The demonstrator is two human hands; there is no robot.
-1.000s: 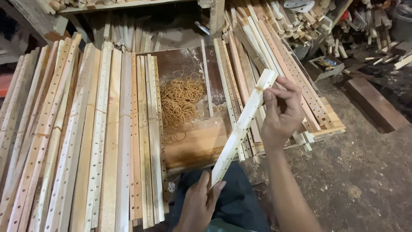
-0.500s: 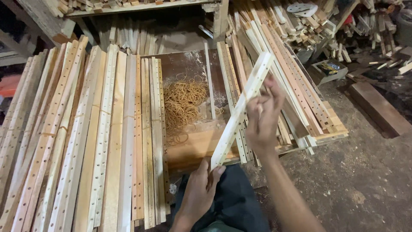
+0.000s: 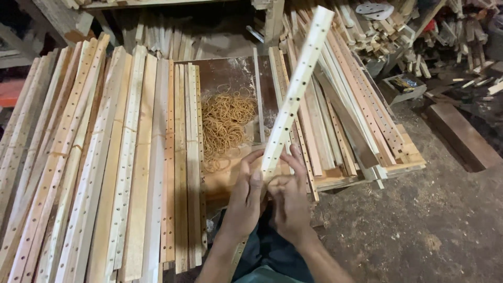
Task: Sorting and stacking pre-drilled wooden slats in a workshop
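Big field of drilled wooden slats [image 3: 105, 157] covers the left, laid side by side, long axes running near to far. Second stack of slats [image 3: 346, 105] on the right, fanned out a little, same near-to-far run. Between them a brown board [image 3: 230, 73] dusted with sawdust, with a heap of rubber bands [image 3: 226, 121] on it. Dirt floor [image 3: 435, 209] at right, scrap offcuts [image 3: 445, 31] at top right.

One pale slat bundle [image 3: 296, 89] stands up off the piles, drilled with a row of holes. Its long axis tilts steeply, lower end at the hands, upper end up and to the right near the frame top. All of its length lies above and beyond the grip; nothing supports the far end.

Left hand [image 3: 245, 196] closed around the lower end from the left, thumb side against the wood. Right hand [image 3: 290, 202] just beside it, touching the same end from the right, fingers [image 3: 296, 160] curled up over the edge. Both hands clamped on the bottom end, pressed close together, equally near. Can't tell whether a band is on that end; fingers hide it. Dark trousers [image 3: 267, 251] below the wrists.
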